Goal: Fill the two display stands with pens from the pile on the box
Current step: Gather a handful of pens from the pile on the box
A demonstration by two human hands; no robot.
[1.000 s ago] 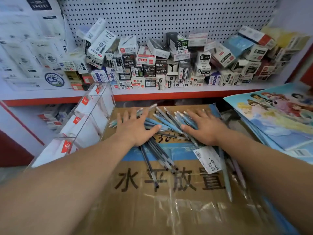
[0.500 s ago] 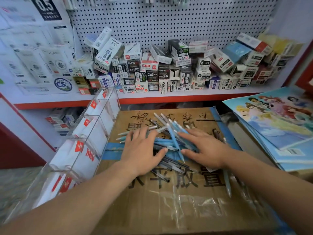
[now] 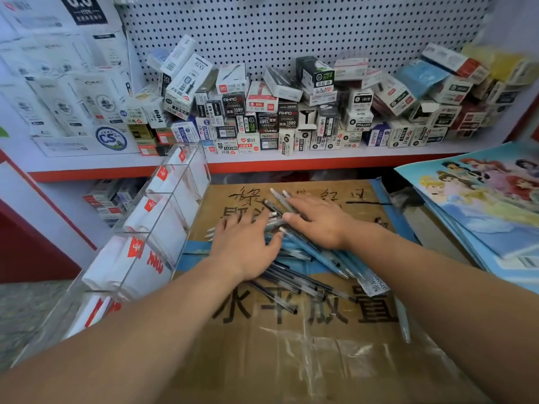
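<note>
A clear display stand (image 3: 163, 228) runs along the nine o'clock side, its compartments holding white paper inserts and no pens that can be seen; whether it is one stand or two set end to end cannot be told. Just right of it, a brown cardboard box (image 3: 291, 345) fills the middle and six o'clock area. The left hand (image 3: 245, 246) lies flat near the centre, its fingers (image 3: 248, 221) straight and released, pressing down on the pile of pens (image 3: 306, 255), which rests on the box top. The right hand (image 3: 318, 223), toward one o'clock of the left, also lies flat with its fingers (image 3: 297, 204) straight on the pens, grasping nothing. One stray pen (image 3: 404, 325) lies apart at four o'clock, and cartoon posters (image 3: 481, 205) sit at three o'clock. A shelf (image 3: 291, 163) of small boxes crosses twelve o'clock. The step in hand looks like gathering the loose pens into a bundle; filling has probably not begun. The next move calls for curling the fingers round a bunch, pens lined up, and carrying it toward nine o'clock. Compared with a second ago, the hands sit closer together and the pens are bunched tighter.
</note>
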